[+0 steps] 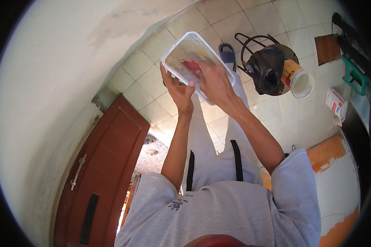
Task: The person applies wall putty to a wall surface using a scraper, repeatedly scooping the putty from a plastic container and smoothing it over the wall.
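Note:
A clear, rectangular plastic tub [167, 48] with a whitish rim is held out in front of me over the tiled floor, tilted. My left hand [179, 91] grips its near left side, thumb at the rim and fingers spread along the outside. Reaching into the tub, my right hand [215, 83] is closed on a flat red scraper [190, 65], whose wide end lies against the greyish, smeared inside. My right fingers hide most of the scraper's grip. A whitish film coats parts of the tub's wall.
At the right, a round stool [292, 52] bears a black plastic bag [265, 68] and a yellow-and-white bucket [302, 84] on its side. Further right are a white printed packet [335, 103] and a green plastic object [352, 75]. A brown door [107, 164] stands left by the patched wall [70, 74]. A dark slipper [227, 54] shows beyond the tub.

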`<state>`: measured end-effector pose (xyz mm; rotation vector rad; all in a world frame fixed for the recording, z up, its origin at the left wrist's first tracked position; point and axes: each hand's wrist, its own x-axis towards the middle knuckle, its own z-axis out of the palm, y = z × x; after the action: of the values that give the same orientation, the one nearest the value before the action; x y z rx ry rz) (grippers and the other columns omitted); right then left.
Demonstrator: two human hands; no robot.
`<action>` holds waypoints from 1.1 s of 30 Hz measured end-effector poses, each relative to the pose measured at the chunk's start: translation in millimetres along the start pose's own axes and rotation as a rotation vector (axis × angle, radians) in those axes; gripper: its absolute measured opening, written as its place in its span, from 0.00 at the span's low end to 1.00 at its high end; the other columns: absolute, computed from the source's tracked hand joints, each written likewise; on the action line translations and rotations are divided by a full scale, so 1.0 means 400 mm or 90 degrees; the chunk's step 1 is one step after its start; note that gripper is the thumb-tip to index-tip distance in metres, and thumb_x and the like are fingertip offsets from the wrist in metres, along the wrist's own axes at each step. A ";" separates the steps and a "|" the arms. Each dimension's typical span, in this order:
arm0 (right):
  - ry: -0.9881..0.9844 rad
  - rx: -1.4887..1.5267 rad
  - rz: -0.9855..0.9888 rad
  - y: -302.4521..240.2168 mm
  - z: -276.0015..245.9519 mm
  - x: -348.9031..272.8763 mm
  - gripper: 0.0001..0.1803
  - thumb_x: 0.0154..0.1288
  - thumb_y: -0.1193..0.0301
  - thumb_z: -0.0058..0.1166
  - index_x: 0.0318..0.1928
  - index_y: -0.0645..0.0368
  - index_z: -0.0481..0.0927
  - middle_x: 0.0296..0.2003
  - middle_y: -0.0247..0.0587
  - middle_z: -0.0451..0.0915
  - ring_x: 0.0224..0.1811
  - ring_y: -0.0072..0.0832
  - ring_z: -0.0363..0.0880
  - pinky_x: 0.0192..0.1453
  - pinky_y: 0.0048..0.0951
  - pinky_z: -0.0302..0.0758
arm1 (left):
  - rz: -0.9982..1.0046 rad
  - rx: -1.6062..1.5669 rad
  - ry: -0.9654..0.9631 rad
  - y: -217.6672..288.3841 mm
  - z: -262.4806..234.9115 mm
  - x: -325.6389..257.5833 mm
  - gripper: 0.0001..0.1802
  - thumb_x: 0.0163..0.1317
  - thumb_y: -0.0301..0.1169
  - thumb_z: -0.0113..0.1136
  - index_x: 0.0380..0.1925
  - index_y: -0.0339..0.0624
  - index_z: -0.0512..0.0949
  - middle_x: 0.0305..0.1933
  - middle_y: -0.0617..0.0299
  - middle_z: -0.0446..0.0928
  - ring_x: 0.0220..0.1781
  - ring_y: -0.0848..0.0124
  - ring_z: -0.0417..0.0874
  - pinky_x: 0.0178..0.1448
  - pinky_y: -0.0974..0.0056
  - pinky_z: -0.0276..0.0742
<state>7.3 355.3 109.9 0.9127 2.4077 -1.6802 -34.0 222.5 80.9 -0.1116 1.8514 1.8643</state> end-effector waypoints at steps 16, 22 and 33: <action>0.016 0.039 0.043 0.060 0.080 -0.001 0.15 0.69 0.78 0.53 0.53 0.73 0.75 0.39 0.72 0.82 0.44 0.64 0.82 0.46 0.52 0.78 | -0.037 0.033 -0.113 -0.047 -0.087 0.036 0.66 0.49 0.47 0.77 0.81 0.48 0.43 0.78 0.48 0.54 0.76 0.51 0.63 0.75 0.48 0.68; 0.139 0.100 0.000 0.028 0.062 -0.063 0.13 0.72 0.74 0.55 0.53 0.68 0.76 0.39 0.64 0.83 0.42 0.63 0.82 0.44 0.49 0.79 | -0.069 0.031 -0.079 -0.079 -0.094 0.053 0.62 0.54 0.45 0.72 0.81 0.46 0.42 0.76 0.46 0.57 0.75 0.51 0.64 0.73 0.50 0.69; 0.317 0.306 -0.010 0.127 -0.031 -0.069 0.18 0.76 0.69 0.57 0.59 0.67 0.70 0.41 0.47 0.87 0.40 0.22 0.86 0.42 0.26 0.81 | -0.070 -0.076 -0.123 -0.084 -0.068 0.067 0.56 0.59 0.43 0.66 0.81 0.46 0.44 0.78 0.53 0.56 0.78 0.58 0.62 0.79 0.52 0.59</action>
<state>58.8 365.7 83.0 1.5402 2.2966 -2.3254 -51.8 202.4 37.4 -0.0691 1.5734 1.8405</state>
